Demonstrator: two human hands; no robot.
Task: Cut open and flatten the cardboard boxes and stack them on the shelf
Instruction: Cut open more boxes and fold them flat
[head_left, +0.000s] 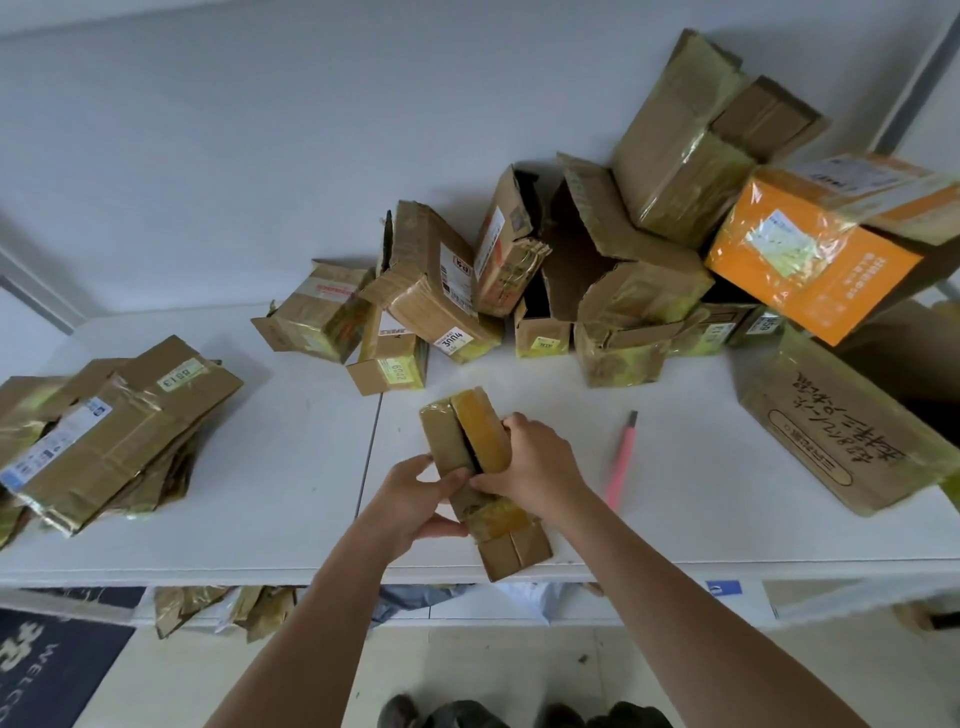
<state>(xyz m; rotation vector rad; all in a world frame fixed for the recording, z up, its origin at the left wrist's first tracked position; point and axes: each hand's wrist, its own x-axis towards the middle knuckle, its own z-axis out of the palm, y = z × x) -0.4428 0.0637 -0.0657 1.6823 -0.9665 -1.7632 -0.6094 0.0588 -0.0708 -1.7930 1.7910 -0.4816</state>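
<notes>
A small brown cardboard box (467, 431), wrapped in yellowish tape, lies at the front middle of the white table (260, 499). A dark slit runs along its top, and its near flaps stick out over the table's edge. My left hand (415, 499) grips the box's left side. My right hand (535, 462) grips its right side, fingers curled at the slit. A pink utility knife (622, 462) lies loose on the table just right of my right hand. A stack of flattened boxes (104, 436) sits at the table's left end.
Several unopened and torn boxes (597, 260) are heaped along the back against the wall, an orange one (810, 260) on the right. A large box with handwriting (831, 431) lies at the right. Cardboard scraps (223, 608) sit below the table; a dark mat (57, 670) covers the floor.
</notes>
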